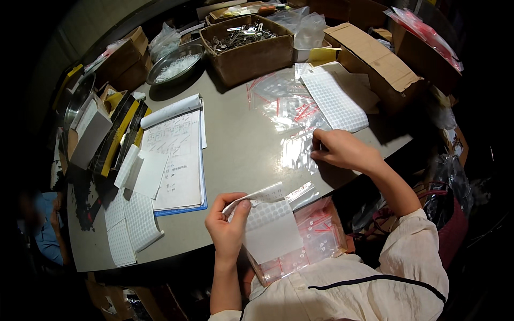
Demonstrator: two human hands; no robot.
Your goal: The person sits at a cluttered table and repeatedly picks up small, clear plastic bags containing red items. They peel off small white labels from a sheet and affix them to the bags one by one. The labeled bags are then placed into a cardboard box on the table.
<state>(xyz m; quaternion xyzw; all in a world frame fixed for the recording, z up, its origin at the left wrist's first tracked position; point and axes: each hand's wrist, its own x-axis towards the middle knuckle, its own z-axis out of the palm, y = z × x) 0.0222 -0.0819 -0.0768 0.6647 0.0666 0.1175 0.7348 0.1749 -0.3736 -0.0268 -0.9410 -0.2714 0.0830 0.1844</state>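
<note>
Over the near edge of the table, my left hand (229, 220) grips a curled sheet of round stickers (270, 231) between thumb and fingers. Part of the sheet folds over, showing its plain white backing. To the right, my right hand (342, 150) is closed with its fingertips pinched together at the clear plastic bags (297, 152) spread flat on the table. Whatever lies between those fingertips is too small to make out. Below the sticker sheet sits an open box (334, 227) in front of my body, holding clear zip bags with red seals and small round pieces.
Left of my hands lie a clipboard (184, 182) with papers and more sticker sheets (140, 219). Farther back stand a metal bowl (176, 64) of clear pieces and a carton (243, 59) of metal parts. Another sticker sheet (337, 99) lies beside a cardboard box (375, 56). A person (48, 224) is at far left.
</note>
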